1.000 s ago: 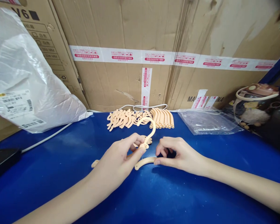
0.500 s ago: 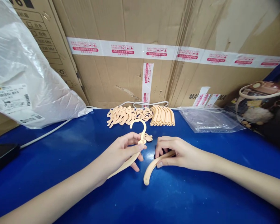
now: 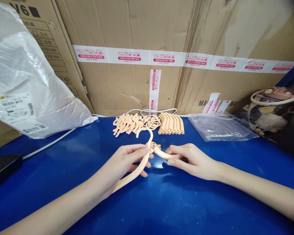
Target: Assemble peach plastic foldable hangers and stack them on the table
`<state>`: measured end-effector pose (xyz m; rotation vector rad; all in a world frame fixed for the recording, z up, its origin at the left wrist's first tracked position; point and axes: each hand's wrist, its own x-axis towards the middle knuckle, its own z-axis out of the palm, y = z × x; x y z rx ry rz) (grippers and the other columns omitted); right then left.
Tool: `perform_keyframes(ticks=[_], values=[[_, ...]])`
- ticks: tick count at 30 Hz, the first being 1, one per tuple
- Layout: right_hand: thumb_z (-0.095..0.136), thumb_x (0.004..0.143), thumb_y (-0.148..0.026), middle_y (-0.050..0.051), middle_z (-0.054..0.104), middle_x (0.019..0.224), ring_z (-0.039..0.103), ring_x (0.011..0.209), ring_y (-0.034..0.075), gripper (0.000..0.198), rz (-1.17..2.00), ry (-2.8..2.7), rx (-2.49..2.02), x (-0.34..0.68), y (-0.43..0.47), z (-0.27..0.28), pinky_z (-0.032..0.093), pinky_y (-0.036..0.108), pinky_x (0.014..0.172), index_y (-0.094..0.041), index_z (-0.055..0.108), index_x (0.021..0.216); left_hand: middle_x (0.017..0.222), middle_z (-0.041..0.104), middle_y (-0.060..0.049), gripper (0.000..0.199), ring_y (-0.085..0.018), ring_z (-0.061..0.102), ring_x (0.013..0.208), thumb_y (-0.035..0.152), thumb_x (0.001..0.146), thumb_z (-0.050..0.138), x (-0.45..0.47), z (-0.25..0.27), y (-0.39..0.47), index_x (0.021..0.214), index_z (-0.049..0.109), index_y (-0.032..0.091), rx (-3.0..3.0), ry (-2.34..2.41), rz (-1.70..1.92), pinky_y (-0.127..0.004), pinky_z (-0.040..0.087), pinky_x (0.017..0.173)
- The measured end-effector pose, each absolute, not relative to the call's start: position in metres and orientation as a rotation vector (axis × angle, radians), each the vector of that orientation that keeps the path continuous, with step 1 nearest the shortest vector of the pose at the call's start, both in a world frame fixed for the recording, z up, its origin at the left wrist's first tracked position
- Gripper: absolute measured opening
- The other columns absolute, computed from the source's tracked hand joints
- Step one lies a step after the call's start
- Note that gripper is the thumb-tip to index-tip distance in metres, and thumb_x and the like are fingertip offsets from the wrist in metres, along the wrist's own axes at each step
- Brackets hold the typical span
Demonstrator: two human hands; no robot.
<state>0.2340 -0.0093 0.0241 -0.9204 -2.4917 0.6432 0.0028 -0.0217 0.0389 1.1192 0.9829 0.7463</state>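
My left hand point(image 3: 133, 156) pinches a beige plastic hanger piece: a hook point(image 3: 147, 131) curving up and a curved arm point(image 3: 134, 173) running down to the lower left. A second curved hanger arm point(image 3: 164, 154) is gripped between the thumb and fingers of my right hand point(image 3: 186, 158). Its holed end points left, close beside the joint below the hook; whether they touch I cannot tell. Just behind the joint lies a small animal-head piece point(image 3: 156, 145), partly covered.
Beyond my hands are a pile of beige hook parts point(image 3: 127, 124) and a row of curved arms point(image 3: 171, 124). A clear plastic bag point(image 3: 220, 127) lies right, near a dark bag point(image 3: 271, 120). A white parcel bag point(image 3: 39, 88) stands left. Cardboard boxes point(image 3: 127, 85) wall the back of the blue table point(image 3: 161, 209).
My right hand has turned its curved arm, so the end that pointed down toward me now points left at the hook's joint. My left hand has tilted its piece slightly.
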Motion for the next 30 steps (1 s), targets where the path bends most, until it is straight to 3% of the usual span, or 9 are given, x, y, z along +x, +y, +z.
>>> perform_keyframes(ticks=[3,7,30], values=[[0.044,0.097,-0.041,-0.001,0.057,0.068,0.05,0.059,0.011,0.031,0.559,-2.526,-0.896,0.234,-0.009,0.021,0.035,0.022,0.057,-0.017,0.061,0.087,0.073,0.063,-0.002,0.024,-0.012,0.058,0.069,0.035,0.084,0.065,0.003,0.037,-0.021,0.099,0.072,0.018,1.091,0.965,0.743,-0.019,0.054,0.056],[0.042,0.098,-0.041,0.003,0.063,0.08,0.058,0.068,0.013,0.033,0.424,-2.555,-0.908,0.232,-0.012,0.02,0.038,0.023,0.062,-0.018,0.066,0.1,0.073,0.063,-0.002,0.029,-0.013,0.06,0.072,0.035,0.084,0.066,0.002,0.036,-0.021,0.109,0.07,0.021,1.056,0.961,0.726,-0.021,0.056,0.058],[0.039,0.099,-0.04,0.003,0.061,0.074,0.056,0.06,0.012,0.038,0.171,-2.546,-0.927,0.228,-0.018,0.015,0.039,0.022,0.055,-0.02,0.067,0.112,0.088,0.069,-0.007,0.026,-0.018,0.065,0.08,0.024,0.081,0.069,0.004,0.048,-0.025,0.105,0.07,0.016,1.111,1.004,0.746,-0.026,0.058,0.061]])
